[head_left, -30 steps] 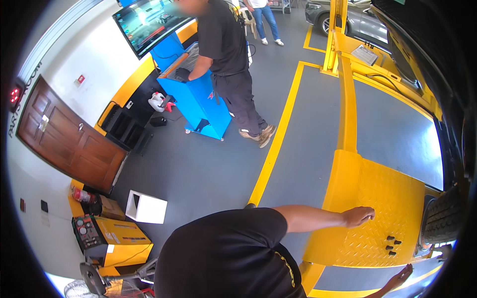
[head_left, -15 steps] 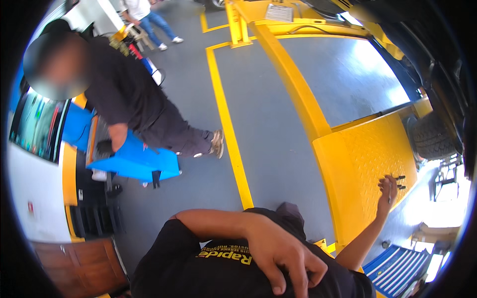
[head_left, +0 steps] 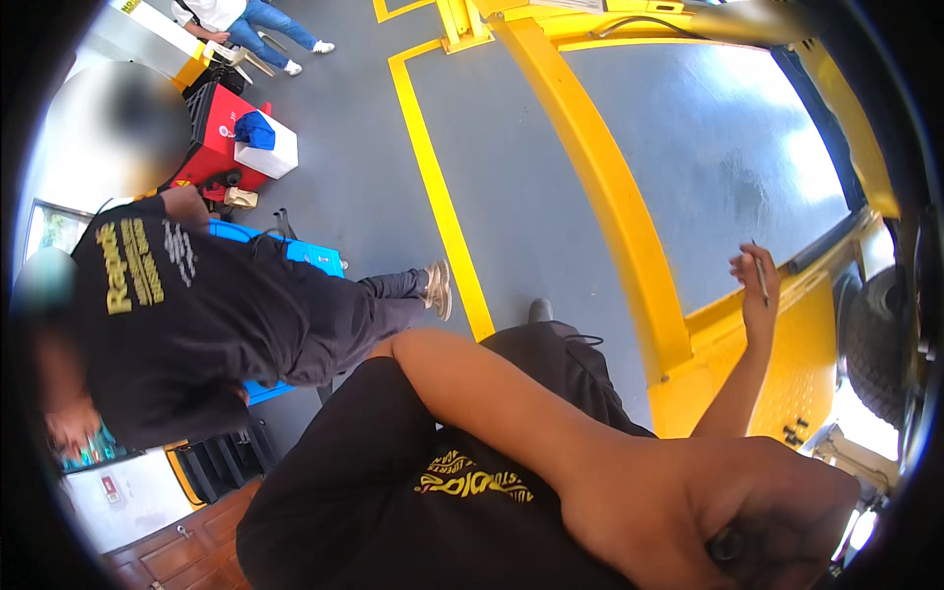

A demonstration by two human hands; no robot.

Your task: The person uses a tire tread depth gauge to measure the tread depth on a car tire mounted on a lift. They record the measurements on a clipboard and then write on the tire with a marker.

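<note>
My right hand (head_left: 757,285) is raised beside the yellow lift platform (head_left: 787,364), its fingers closed around a slender, pen-like rod (head_left: 762,279). The rod points upward past the fingers, and its exact kind is too small to tell. Several small black bolt-like pieces (head_left: 795,431) rest on the platform, below and apart from that hand. Across my chest reaches my left arm, and my left hand (head_left: 708,511) comes very close to view at the lower right. Its fingers are hidden or blurred, so nothing in them can be made out.
A co-worker in a black shirt (head_left: 187,315) stands close on my left beside a blue cart (head_left: 315,254). Farther off are a red cabinet (head_left: 221,138), a white box (head_left: 270,152) and another person in jeans (head_left: 265,29). A vehicle tyre (head_left: 875,344) is at the right.
My right hand has lifted away from the black pieces with the rod. My left hand has swung up to the right. The co-worker is closer, and my view has shifted.
</note>
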